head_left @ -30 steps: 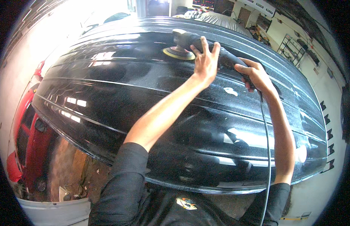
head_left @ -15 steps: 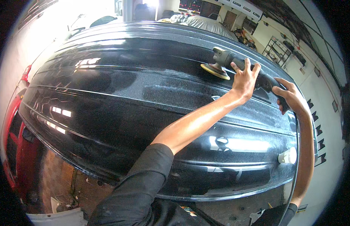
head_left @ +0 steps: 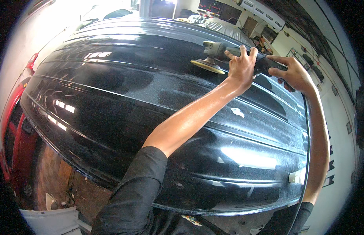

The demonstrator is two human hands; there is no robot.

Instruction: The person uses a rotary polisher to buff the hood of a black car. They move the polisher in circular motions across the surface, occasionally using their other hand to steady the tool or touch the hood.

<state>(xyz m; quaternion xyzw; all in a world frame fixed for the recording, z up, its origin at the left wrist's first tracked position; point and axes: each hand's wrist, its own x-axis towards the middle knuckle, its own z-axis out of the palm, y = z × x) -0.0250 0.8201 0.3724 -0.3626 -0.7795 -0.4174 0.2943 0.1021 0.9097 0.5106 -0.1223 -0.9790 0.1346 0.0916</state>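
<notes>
A dark power polisher [head_left: 217, 50] with a yellow-edged round pad [head_left: 207, 66] is over the glossy black ribbed vehicle roof [head_left: 111, 117]. Its pad sits at or just above the far part of the surface, a little tilted; contact is hard to make out. My left hand [head_left: 241, 67] grips the tool's body behind the head, fingers over the top. Around the rear handle my right hand [head_left: 294, 75] is closed, thumb along it. From there the black cord [head_left: 306, 145] runs down beside my right forearm. Hazy, dusty-looking patches mark the roof near the pad.
A white cup [head_left: 296, 176] stands at the roof's right edge, by my right forearm. Left of the roof is a red vehicle [head_left: 18, 129]. Beyond the far edge lies a grey cover [head_left: 225, 28] over something bulky. A white wall runs along the right.
Both my hands have moved the polisher leftward and slightly farther away across the roof. The view has shifted a little too. Both hands keep their hold.
</notes>
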